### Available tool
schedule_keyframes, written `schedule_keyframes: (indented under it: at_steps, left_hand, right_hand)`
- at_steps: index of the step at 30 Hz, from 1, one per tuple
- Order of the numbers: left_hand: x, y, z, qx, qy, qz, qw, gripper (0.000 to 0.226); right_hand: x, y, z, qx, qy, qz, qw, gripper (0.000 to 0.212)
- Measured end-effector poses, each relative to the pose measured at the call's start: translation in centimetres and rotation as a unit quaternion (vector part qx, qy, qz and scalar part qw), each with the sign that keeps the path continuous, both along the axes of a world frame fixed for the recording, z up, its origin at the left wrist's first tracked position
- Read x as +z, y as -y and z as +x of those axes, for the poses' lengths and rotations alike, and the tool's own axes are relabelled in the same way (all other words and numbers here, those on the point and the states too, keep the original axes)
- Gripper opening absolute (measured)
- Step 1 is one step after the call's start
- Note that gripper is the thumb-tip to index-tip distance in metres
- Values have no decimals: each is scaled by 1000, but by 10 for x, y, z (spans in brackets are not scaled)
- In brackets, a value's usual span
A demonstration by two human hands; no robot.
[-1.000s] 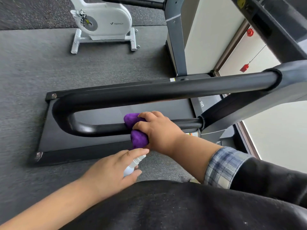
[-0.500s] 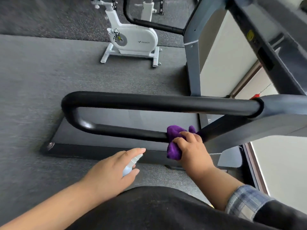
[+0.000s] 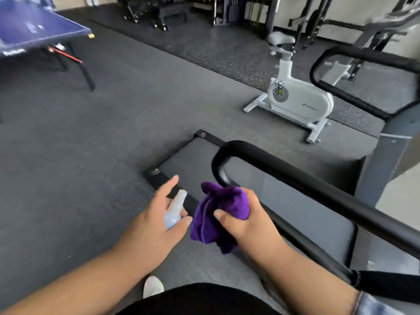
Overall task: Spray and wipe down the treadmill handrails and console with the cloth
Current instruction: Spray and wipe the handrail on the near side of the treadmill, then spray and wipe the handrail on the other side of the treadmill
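Note:
My right hand [image 3: 247, 221] grips a bunched purple cloth [image 3: 218, 212] at the rounded end of the black U-shaped treadmill handrail [image 3: 318, 189], with the cloth hanging down beside the lower bar. To its left, my left hand [image 3: 156, 226] holds a small pale-blue spray bottle [image 3: 175, 210], index finger stretched out over the nozzle, which points away from me. The treadmill deck [image 3: 284, 201] lies below the rail. The console is out of sight.
A white exercise bike [image 3: 297, 101] stands beyond the treadmill. A second black handrail [image 3: 341, 87] and grey upright [image 3: 381, 169] are at the right. A blue table-tennis table [image 3: 34, 30] is far left; weight racks line the back wall. My white shoe [image 3: 153, 286] is on the grey floor.
The view swung left and up. My right hand slid the cloth along the lower bar from the upright end to the rail's rounded end. My left hand kept the bottle.

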State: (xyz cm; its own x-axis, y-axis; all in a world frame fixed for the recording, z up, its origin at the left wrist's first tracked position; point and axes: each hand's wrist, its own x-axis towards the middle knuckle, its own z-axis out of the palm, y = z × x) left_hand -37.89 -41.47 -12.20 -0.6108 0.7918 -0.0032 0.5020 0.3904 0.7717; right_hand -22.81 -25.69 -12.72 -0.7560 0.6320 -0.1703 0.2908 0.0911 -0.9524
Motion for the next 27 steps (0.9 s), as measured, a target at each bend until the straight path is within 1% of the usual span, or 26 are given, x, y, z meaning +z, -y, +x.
schedule_keyframes:
  at_steps: [2,4,7,9,10,12,13,14,17,20,24,26,27]
  left_hand:
    - [13,14,-20,21,-1,7,1000,68]
    - [22,26,-41,28,-4,2,1000,59]
    - [26,44,-76,37,-8,17,999,64]
    - [23,58,-104,40,-18,11,999,71]
    - [22,66,-120,38,-23,4,999,72]
    - [18,87,-156,38,-27,-4,999,71]
    - [17,98,-176,41,-24,-3,999,68]
    - [15,108,-196,46,-22,-5,999,66]
    - [11,133,-257,49,-34,-16,998,58]
    - [5,148,-314,39,-40,-20,998,53]
    - [4,149,-374,36,-4,-31,999,49]
    - [5,136,-399,14,-11,-34,999,51]
    - [4,127,-411,-5,-26,-39,999,54]
  right_hand:
    - [13,9,-29,4,-5,-14,1000,49]
    - [20,19,-57,28,3,-18,999,51]
    - [26,42,-100,86,39,-13,995,54]
    - [29,60,-133,110,51,-23,992,47]
    - [29,70,-150,114,42,-36,992,40]
    - [28,93,-185,93,4,-105,990,22]
    - [25,104,-204,75,-10,-146,986,21]
    - [22,115,-223,53,-17,-181,982,25]
    - [9,141,-282,10,-8,-235,972,39]
    - [0,156,-339,-52,-12,-296,954,48]
    - [-4,150,-401,-131,-22,-385,914,59]
    - [-9,138,-428,-138,-22,-420,897,61]
    - [-11,132,-442,-128,-21,-430,893,57]
